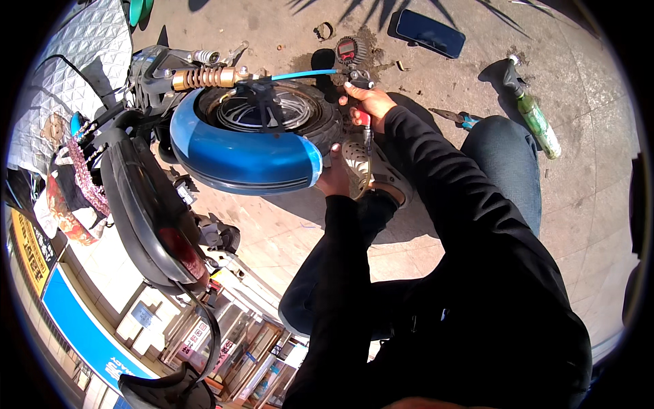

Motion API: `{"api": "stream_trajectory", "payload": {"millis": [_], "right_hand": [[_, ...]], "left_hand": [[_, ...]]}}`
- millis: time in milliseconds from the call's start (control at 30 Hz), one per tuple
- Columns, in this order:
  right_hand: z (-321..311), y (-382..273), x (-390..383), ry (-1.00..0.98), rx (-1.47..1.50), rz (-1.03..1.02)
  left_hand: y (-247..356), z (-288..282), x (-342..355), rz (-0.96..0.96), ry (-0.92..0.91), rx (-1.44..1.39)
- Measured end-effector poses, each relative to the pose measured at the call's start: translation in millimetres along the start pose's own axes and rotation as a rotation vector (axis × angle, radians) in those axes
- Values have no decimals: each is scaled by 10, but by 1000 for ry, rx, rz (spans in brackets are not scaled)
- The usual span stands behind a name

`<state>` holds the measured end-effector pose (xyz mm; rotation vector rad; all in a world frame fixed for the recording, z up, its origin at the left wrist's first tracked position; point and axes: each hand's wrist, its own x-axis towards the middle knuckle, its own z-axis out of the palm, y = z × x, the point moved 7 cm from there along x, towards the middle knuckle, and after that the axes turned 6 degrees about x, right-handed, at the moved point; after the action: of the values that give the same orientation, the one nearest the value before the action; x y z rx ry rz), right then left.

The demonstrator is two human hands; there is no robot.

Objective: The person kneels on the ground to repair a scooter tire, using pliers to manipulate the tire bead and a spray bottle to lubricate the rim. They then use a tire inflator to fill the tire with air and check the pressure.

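Note:
My right hand [370,104] is closed around a tyre inflator with a round digital gauge [347,50] and a red part [365,119] at its grip. A blue hose [306,73] runs left from it toward the wheel. My left hand [334,174] grips the rear end of a glossy blue fender [252,160], thumb up beside the black tyre [325,112]; its other fingers are mostly hidden. The wheel lies sideways under the fender, next to a gold coil-spring shock absorber [204,78]. A thin yellowish hose [368,170] hangs below the inflator.
A phone [430,33] lies on the paving, far right of the gauge. Pliers [453,117] lie near my right knee, a green bottle [538,126] farther right. The scooter's black seat [139,204] and a silver quilted cover [75,82] fill the left. A metal clamp [324,30] lies beyond.

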<state>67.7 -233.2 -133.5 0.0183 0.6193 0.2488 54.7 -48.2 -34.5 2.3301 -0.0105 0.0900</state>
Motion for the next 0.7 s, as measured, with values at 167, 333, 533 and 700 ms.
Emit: {"api": "stream_trajectory", "payload": {"millis": [167,333,533,700], "right_hand": [[-175,-61,-165,118,-94,-15],[-237,-57,-344,206,-43,-105],[-227,28,-617,305,-76,-118],[-53,15,-937,319,-201,-163]], "left_hand": [[-4,-95,-120,-152,74,-2],[250,325,-85,22,-43,-126],[359,349,-58,-170,-78,1],[264,107,-6,-27,-16,-28]]}}
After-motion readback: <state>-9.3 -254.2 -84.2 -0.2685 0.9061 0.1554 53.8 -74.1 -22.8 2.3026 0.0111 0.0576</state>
